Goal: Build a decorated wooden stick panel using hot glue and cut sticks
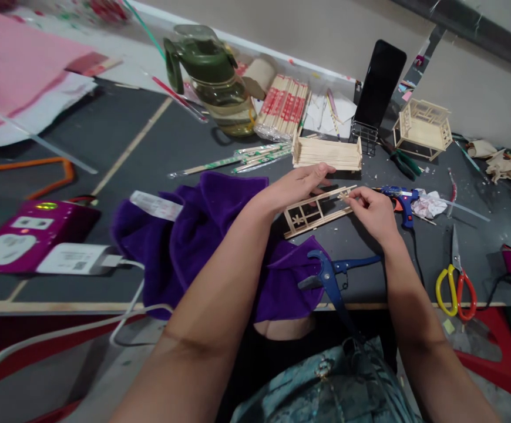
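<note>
A small ladder-like frame of thin wooden sticks lies on the dark table, with a little crossed pattern near its left end. My left hand is stretched out along the frame's far side, fingers loosely extended; whether they touch it is unclear. At the frame's right end my right hand is closed, thumb and finger pinching a small wooden stick piece. Just beyond my left hand stands a small stick-built bench. A blue glue gun lies right of my right hand.
A purple towel and blue cutter lie in front. Scissors hang over the table's near edge. At the back are a jug, packed chopsticks, a phone, pliers and another stick model.
</note>
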### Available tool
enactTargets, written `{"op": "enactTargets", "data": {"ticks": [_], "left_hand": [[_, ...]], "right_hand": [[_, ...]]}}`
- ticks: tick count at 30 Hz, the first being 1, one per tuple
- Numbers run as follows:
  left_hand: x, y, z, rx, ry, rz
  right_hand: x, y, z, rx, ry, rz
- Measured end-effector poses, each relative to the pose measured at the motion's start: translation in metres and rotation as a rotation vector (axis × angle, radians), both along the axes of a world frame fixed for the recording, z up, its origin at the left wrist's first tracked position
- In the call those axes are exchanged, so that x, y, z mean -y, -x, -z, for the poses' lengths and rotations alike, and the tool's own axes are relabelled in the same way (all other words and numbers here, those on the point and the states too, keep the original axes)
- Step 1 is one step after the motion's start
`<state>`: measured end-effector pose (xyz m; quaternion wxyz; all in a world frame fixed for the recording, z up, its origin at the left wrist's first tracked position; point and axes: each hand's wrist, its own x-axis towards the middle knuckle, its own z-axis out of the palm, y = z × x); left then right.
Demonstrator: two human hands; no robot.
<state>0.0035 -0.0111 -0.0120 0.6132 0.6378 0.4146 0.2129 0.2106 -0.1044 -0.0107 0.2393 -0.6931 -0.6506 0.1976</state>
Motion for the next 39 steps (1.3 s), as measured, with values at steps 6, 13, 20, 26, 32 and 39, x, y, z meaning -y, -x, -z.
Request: {"op": "enactTargets", "data": {"ticks": [6,13,20,26,32,39], "left_hand": [[0.000,0.000,0.001,0.007,0.024,-0.012],[0.005,0.003,-0.008,0.007,0.002,0.024],[0.011,0.003,-0.013,0.027,-0.011,0.057],[0.004,0.006,-0.003,0.134,-0.039,-0.101],[-0.010,0.007,0.006,0.416,-0.258,-0.362],[-0.021,0.012,0.009,0.506,-0.455,-0.504]], "right_hand": [[0.000,0.005,0.004,-0.067,-0.109,-0.004],[-0.005,-0.005,0.006,-0.002,-0.195,-0.134],[-0.009,-0.019,0.016,-0.280,-0.144,-0.210],[-0.010,-0.033,0.020,-0.487,-0.168,-0.270],[-0.008,-0.035,0.018,-0.499,-0.163,-0.240],[-0.006,-0.036,0.020,-0.475,-0.203,-0.219]]}}
